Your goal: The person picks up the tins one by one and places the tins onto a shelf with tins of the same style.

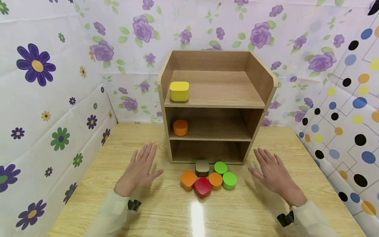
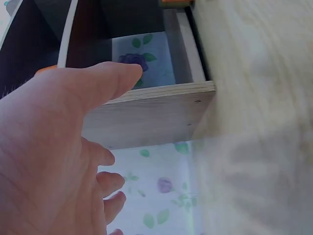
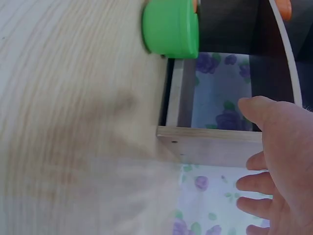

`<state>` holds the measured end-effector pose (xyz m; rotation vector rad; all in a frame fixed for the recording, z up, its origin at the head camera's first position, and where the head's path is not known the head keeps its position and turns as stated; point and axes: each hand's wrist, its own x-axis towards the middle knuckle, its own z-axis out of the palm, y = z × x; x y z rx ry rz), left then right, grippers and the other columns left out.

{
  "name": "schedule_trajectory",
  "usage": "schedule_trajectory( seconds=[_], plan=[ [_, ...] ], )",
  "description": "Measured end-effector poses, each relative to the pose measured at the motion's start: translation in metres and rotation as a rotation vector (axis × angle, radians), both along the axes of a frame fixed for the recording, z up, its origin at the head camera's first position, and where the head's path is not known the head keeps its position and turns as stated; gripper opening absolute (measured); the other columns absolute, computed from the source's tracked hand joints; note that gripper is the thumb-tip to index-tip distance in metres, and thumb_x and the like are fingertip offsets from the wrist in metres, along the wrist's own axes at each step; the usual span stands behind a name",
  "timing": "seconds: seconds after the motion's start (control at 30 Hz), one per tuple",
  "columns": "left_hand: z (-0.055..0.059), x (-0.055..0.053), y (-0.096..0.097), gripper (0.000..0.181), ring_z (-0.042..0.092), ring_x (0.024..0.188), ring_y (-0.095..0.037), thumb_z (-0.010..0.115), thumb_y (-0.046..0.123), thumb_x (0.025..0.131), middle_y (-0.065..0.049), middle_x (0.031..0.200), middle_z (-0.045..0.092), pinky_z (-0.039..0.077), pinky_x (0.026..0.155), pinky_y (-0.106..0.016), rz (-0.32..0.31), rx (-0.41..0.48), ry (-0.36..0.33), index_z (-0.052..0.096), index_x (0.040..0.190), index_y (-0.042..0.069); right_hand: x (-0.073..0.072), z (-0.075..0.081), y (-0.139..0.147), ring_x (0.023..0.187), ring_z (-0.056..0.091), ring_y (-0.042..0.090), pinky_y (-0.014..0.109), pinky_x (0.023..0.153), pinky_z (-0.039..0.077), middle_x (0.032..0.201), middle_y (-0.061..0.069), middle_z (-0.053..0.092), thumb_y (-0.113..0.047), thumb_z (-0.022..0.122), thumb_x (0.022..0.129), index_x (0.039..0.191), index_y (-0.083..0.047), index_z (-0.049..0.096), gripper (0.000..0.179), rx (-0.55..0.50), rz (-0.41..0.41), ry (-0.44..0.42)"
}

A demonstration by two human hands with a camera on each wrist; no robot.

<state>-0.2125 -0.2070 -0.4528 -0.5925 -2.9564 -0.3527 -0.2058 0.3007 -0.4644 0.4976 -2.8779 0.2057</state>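
Observation:
My left hand (image 1: pixel 138 171), fingers straight and thumb apart, holds nothing at the left of a small wooden shelf (image 1: pixel 219 106). On the other side my right hand (image 1: pixel 273 174) is likewise spread and holds nothing. Between the hands, in front of the shelf, lies a cluster of small containers: an orange squarish one (image 1: pixel 188 180), a red one (image 1: pixel 203 187), a grey-brown one (image 1: pixel 202 168), a round orange one (image 1: pixel 215 180) and two round green ones, the back one (image 1: pixel 220 168) and the front one (image 1: pixel 229 180). Neither hand touches them.
A yellow container (image 1: pixel 179 91) stands at the left of the shelf's top level. Below it, a round orange container (image 1: pixel 180 127) sits on the middle level. Patterned cloth walls (image 1: pixel 130 62) surround the wooden table (image 1: pixel 165 217) at the back and sides.

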Motion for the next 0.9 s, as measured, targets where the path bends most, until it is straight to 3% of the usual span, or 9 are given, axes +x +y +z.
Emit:
schedule_trajectory(
  seconds=[0.23,0.33,0.47,0.67,0.9],
  plan=[
    [0.027,-0.005,0.001,0.096,0.013,0.164,-0.044,0.062,0.047,0.102,-0.024,0.176,0.009,0.014,0.130,-0.071,-0.030,-0.025,0.021,0.015,0.166,-0.006,0.002,0.014,0.000,0.133,0.059,0.051,0.068,0.109,0.048,0.147,0.030,0.059,-0.037,0.068,0.102,0.152,0.007,0.050,0.069,0.008,0.093,0.074],
    [0.045,-0.007,0.001,0.098,0.007,0.165,-0.041,0.060,0.049,0.104,-0.022,0.178,0.004,0.011,0.132,-0.068,-0.041,-0.026,0.005,0.009,0.167,-0.005,0.003,0.021,-0.003,0.121,0.067,0.050,0.064,0.100,0.056,0.138,0.031,0.065,-0.032,0.071,0.100,0.145,0.008,0.056,0.062,-0.022,0.135,0.087],
    [0.075,-0.010,0.001,0.100,0.002,0.166,-0.040,0.059,0.049,0.105,-0.019,0.178,-0.003,0.010,0.133,-0.065,-0.059,-0.023,0.022,0.001,0.168,-0.003,0.005,0.033,-0.010,0.116,0.070,0.047,0.061,0.095,0.060,0.133,0.030,0.067,-0.031,0.072,0.100,0.140,0.007,0.061,0.057,-0.053,0.167,0.042],
    [0.123,-0.016,0.005,0.100,0.001,0.166,-0.040,0.058,0.046,0.106,-0.018,0.178,-0.005,0.011,0.134,-0.062,-0.090,0.018,0.119,-0.005,0.168,0.000,0.003,0.053,-0.023,0.120,0.069,0.045,0.059,0.098,0.059,0.134,0.027,0.068,-0.033,0.072,0.100,0.140,0.006,0.061,0.057,-0.076,0.224,-0.056],
    [0.168,-0.021,0.015,0.096,0.003,0.166,-0.040,0.059,0.039,0.107,-0.019,0.178,-0.004,0.011,0.136,-0.056,-0.135,0.076,0.296,-0.003,0.168,-0.001,-0.009,0.063,-0.043,0.126,0.067,0.042,0.057,0.103,0.058,0.140,0.024,0.066,-0.032,0.077,0.097,0.144,0.003,0.060,0.061,-0.086,0.307,-0.131]
  ],
)
